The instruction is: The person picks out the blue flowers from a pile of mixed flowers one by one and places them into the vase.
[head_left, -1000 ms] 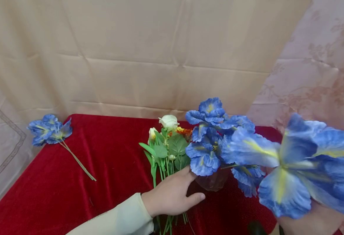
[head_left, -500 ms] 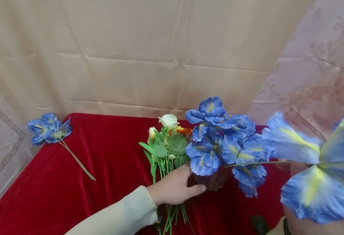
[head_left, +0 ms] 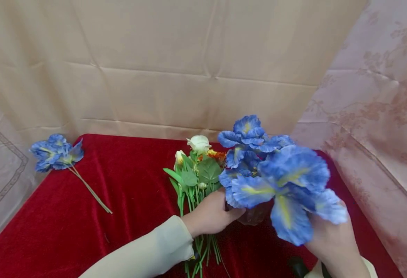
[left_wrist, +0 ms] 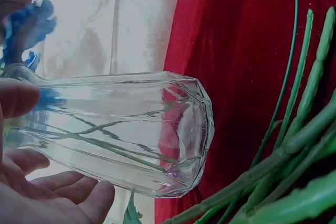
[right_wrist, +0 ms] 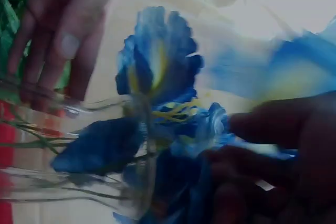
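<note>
A clear glass vase (left_wrist: pixel 121 129) with faceted sides holds several blue irises (head_left: pixel 246 127), their thin stems showing through the glass. My left hand (head_left: pixel 208 214) grips the vase near its neck, thumb on one side and fingers along the other. My right hand (head_left: pixel 331 235) holds another blue iris (head_left: pixel 293 185) with yellow-streaked petals, close beside the vase's blooms. In the head view that bloom hides most of the right fingers and some of the flowers behind. The right wrist view shows the right fingers (right_wrist: pixel 268 129) near the vase's mouth, dark and blurred.
Left of the vase lies a bunch with a white rose (head_left: pixel 199 144), green leaves (head_left: pixel 209 170) and long stems. Blue irises (head_left: pixel 55 154) lie at the far left edge of the red cloth (head_left: pixel 130 193). A beige curtain (head_left: pixel 154 69) hangs behind.
My right hand first shifted right, then swung left with the iris, bringing its bloom over the vase's flowers. My left hand has closed in on the vase, its thumb moving nearer.
</note>
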### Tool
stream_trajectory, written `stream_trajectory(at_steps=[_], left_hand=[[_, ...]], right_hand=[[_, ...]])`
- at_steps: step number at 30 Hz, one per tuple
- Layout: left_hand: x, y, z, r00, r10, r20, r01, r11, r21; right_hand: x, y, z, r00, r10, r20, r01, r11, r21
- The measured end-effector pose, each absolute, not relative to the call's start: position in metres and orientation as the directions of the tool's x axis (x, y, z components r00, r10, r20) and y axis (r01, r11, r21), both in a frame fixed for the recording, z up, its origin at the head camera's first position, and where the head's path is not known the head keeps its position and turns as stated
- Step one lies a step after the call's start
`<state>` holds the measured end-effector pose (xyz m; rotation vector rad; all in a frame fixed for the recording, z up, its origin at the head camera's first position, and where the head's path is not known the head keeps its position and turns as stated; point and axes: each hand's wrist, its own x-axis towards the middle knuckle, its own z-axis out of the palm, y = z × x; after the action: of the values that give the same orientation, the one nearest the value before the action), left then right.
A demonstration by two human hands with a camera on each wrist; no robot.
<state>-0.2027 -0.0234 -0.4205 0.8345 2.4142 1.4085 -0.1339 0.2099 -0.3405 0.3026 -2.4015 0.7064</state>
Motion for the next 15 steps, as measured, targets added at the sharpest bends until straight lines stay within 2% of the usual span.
stream_trajectory(at_steps=[2,4,5,7,9,11,13,15], left_hand=[[-0.202,-0.022,-0.421,-0.816,0.571,0.094,0.359,0.374,0.855],[-0.202,-0.021,-0.421,-0.818,0.567,0.1,0.362,0.372,0.855],[-0.201,-0.021,-0.421,-0.819,0.565,0.101,0.361,0.371,0.855],[-0.201,-0.021,-0.42,-0.82,0.562,0.107,0.368,0.374,0.851],[-0.201,-0.021,-0.42,-0.824,0.557,0.107,0.367,0.38,0.849],[-0.201,-0.021,-0.42,-0.826,0.554,0.106,0.367,0.384,0.847],[-0.201,-0.021,-0.42,-0.825,0.554,0.109,0.369,0.382,0.847],[-0.201,-0.022,-0.42,-0.813,0.567,0.13,0.392,0.369,0.843]], right_hand=[[-0.133,0.21,-0.333,-0.851,-0.068,0.52,-0.338,0.829,-0.446],[-0.13,0.208,-0.324,-0.86,-0.021,0.51,-0.32,0.802,-0.505],[-0.129,0.207,-0.32,-0.831,-0.021,0.556,-0.364,0.776,-0.515],[-0.129,0.206,-0.319,-0.711,-0.003,0.703,-0.57,0.589,-0.573],[-0.132,0.202,-0.318,-0.544,-0.054,0.837,-0.777,0.407,-0.479],[-0.136,0.198,-0.317,-0.401,-0.196,0.895,-0.89,0.316,-0.33],[-0.138,0.195,-0.317,-0.362,-0.349,0.864,-0.907,0.345,-0.24],[-0.137,0.193,-0.317,-0.396,-0.466,0.791,-0.867,0.473,-0.155]])
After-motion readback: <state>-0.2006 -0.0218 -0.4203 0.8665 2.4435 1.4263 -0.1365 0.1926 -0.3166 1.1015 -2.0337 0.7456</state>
